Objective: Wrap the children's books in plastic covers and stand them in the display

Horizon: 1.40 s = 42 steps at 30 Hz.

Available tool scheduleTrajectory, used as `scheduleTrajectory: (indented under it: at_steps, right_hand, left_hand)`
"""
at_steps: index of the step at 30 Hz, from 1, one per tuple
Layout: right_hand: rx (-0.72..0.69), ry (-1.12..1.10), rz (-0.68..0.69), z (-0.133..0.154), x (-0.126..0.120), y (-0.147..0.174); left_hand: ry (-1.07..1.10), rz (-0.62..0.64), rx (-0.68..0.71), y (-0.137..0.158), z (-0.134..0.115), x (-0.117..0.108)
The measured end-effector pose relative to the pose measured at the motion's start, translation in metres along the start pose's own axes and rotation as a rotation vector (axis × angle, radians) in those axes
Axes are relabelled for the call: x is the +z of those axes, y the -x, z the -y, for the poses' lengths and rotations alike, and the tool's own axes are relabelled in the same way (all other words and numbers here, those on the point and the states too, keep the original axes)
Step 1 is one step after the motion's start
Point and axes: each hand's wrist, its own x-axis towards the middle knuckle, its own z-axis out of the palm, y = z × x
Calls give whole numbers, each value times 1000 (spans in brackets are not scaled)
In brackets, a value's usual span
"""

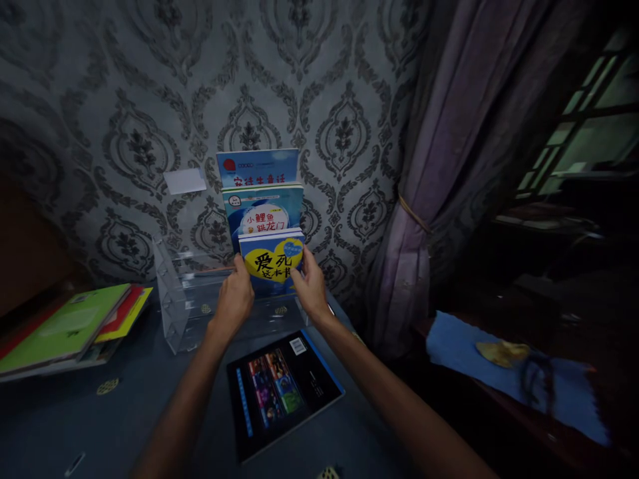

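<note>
While your left fingers and right fingers pinch the blue-and-yellow book at the clear rack, the fairy-tale book and carp book already stand at twelve o'clock; the black book lies outside at six.

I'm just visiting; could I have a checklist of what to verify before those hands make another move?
1. Left grip at the left edge of the yellow-and-blue book: ok.
2. Right grip at its right edge, thumb on the cover: ok.
3. That book's bottom edge fully seated in the clear rack: cannot tell.
4. Blue books behind it standing up: ok.
5. Tabletop before the rack unobstructed: not ok; a black book lies there.
</note>
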Motion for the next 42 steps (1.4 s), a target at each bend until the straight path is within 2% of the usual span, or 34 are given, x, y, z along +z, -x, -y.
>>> scheduleTrajectory:
  at_steps: [5,11,15,22,29,42]
  right_hand:
    - [34,-52,32,-2,-3,7]
    - [125,56,19,-18,-34,46]
    - [115,106,37,-20,-45,50]
    - [79,99,36,-19,-24,28]
    - [83,135,30,-28,-14,23]
    - [70,209,30,-25,-11,27]
  left_hand:
    - [36,17,0,0,8,-5]
    - [139,-81,65,21,48,-10]
    - [182,-117,93,27,60,-9]
    - [288,-99,150,12,42,-3]
    - [351,-54,175,-2,26,-7]
    - [114,-59,89,-9,14,-14]
